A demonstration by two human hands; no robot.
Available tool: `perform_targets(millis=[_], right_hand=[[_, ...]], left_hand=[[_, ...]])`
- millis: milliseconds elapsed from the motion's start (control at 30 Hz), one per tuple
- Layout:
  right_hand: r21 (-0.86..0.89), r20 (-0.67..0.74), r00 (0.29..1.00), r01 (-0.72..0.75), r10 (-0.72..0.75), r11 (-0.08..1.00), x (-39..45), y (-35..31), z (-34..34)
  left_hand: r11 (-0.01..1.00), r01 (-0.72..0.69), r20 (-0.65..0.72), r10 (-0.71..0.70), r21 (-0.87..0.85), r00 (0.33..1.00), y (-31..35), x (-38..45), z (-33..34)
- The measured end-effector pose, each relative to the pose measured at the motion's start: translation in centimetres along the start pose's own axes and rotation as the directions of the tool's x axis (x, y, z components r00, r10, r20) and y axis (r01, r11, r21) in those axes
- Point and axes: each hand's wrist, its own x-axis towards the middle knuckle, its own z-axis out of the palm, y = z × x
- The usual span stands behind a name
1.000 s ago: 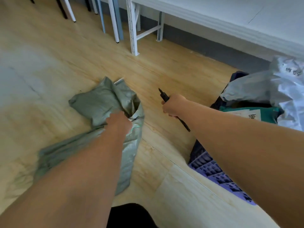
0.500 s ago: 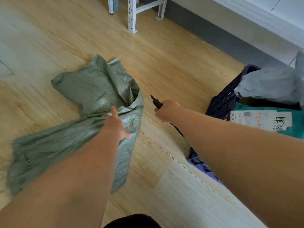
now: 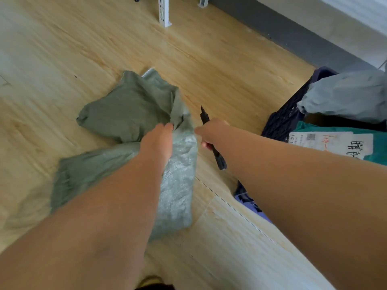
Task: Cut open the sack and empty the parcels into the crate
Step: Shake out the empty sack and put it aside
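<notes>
A limp green woven sack (image 3: 127, 114) lies crumpled on the wooden floor, looking flat and emptied. My left hand (image 3: 159, 141) rests on its folded edge, fingers reaching into the fabric; whether they pinch it is hidden. My right hand (image 3: 211, 132) grips a black cutter (image 3: 204, 118) just right of the sack, its tip pointing away from me. At the right stands a dark blue crate (image 3: 282, 120) holding a grey parcel (image 3: 347, 95) and a teal parcel (image 3: 335, 143) with a white label.
A white metal rack leg (image 3: 164, 12) stands on the floor at the top. A grey skirting and a white wall (image 3: 314, 28) run along the upper right. Bare wooden floor (image 3: 62, 49) stretches to the left of the sack.
The view dipped lower. My left hand slid forward along the sack, and the sack bunched up closer to my right hand, which kept hold of the cutter.
</notes>
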Motion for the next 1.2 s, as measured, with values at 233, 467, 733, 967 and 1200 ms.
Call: perform_targets(millis=[233,467,733,967,1200], right_hand=[[0.422,-0.058,0.995,-0.051,0.084,0.905,-4.4,-4.8,-9.2],[0.456,0.026,1.0,-0.013,0.001,0.89,-14.1,-10.8,-19.4],[0.575,-0.127,0.992,0.096,-0.027,0.812,-27.8,-19.1,-28.4],[0.601,-0.125,0.964,0.262,-0.235,0.755,-41.3,-25.4,-38.1],[0.325,-0.107,0.912,0.408,-0.395,0.853,-53.1,-25.7,-50.2]], left_hand=[[0.982,-0.181,-0.214,0.186,0.046,0.959,8.5,-0.5,-10.9],[0.908,-0.391,-0.234,0.417,0.149,0.878,15.3,-4.5,-23.8],[0.681,0.182,-0.034,-0.291,-0.709,0.956,20.3,-10.8,-42.2],[-0.33,0.299,0.395,-0.28,-0.895,0.875,25.3,-14.2,-59.6],[0.005,-0.035,-0.034,-0.369,-0.999,0.929,33.4,-20.2,-72.6]])
